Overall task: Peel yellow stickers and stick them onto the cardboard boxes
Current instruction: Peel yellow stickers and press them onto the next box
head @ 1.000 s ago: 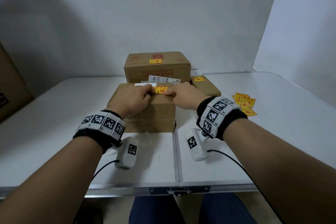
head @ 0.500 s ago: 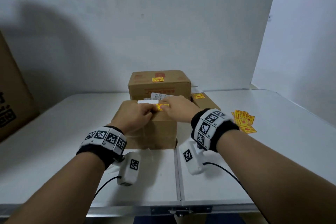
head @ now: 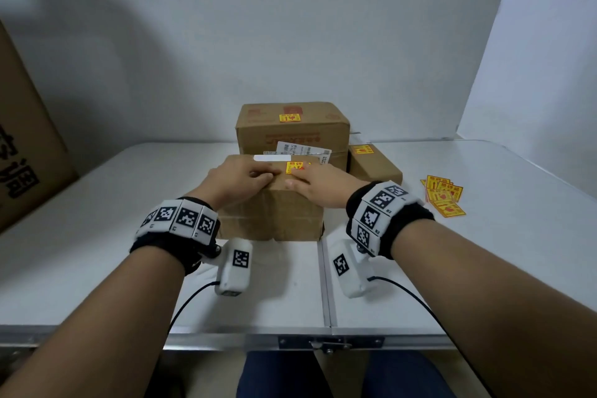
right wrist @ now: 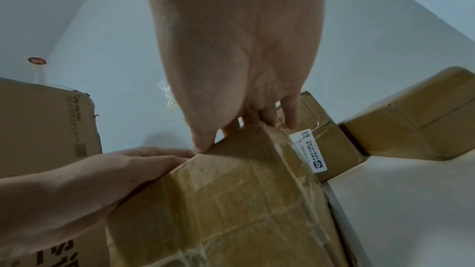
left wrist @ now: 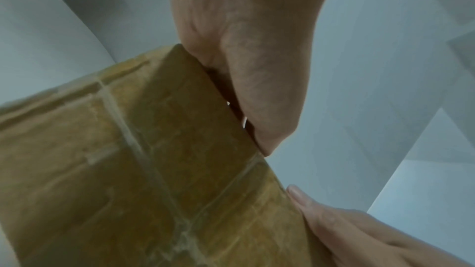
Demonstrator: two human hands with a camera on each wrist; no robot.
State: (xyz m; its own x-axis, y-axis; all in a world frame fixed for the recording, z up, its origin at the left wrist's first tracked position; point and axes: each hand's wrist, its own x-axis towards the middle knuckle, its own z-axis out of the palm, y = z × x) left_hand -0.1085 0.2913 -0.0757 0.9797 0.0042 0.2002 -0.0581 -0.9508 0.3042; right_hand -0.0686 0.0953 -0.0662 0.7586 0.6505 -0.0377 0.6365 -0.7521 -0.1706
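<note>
A brown cardboard box (head: 274, 213) stands in the middle of the table, with a yellow sticker (head: 294, 167) on its top near the front edge. My right hand (head: 318, 184) lies on the box top with straight fingers over the sticker's right side. To the sticker's left, my left hand (head: 239, 178) rests on the top with its fingers curled under, and what lies beneath them is hidden. In the left wrist view, the left hand (left wrist: 244, 48) sits bunched on the box edge (left wrist: 154, 149). The right wrist view shows right fingertips (right wrist: 203, 145) on the box (right wrist: 231, 200).
A taller box (head: 292, 136) with its own yellow sticker (head: 289, 117) stands right behind, and a low stickered box (head: 376, 166) is at its right. Loose yellow stickers (head: 444, 195) lie on the table at right. A big carton (head: 22, 145) fills the left edge.
Both hands pinched at the sticker a second ago. Now the right fingers lie flat over it and the left hand sits a little further left. My head has tilted up.
</note>
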